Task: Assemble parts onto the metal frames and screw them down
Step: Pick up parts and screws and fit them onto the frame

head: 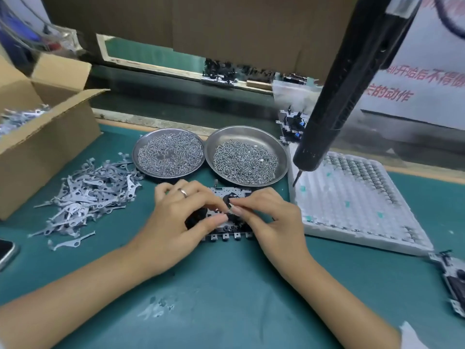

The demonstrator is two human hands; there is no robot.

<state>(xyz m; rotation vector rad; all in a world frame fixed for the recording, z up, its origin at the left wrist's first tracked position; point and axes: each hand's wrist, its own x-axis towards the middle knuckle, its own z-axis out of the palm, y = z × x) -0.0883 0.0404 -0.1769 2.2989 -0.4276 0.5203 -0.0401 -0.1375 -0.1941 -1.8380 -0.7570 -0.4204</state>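
A metal frame (227, 235) with black plastic parts lies flat on the green mat, mostly hidden under both hands. My left hand (176, 217) rests over its left half, thumb and fingers curled onto the frame. My right hand (266, 215) pinches a small part at the frame's middle, fingertip to fingertip with the left. A black electric screwdriver (334, 102) hangs above right, its bit (296, 178) over the white tray's corner. Two steel dishes of screws (171, 153) (245, 159) stand just behind the frame.
A heap of small grey metal levers (88, 195) lies at left beside an open cardboard box (42, 137) holding more. A white foam tray (352, 205) sits right. Assembled frames lie at the right edge (453, 283) and behind the tray (293, 127). A phone (6, 250) lies far left.
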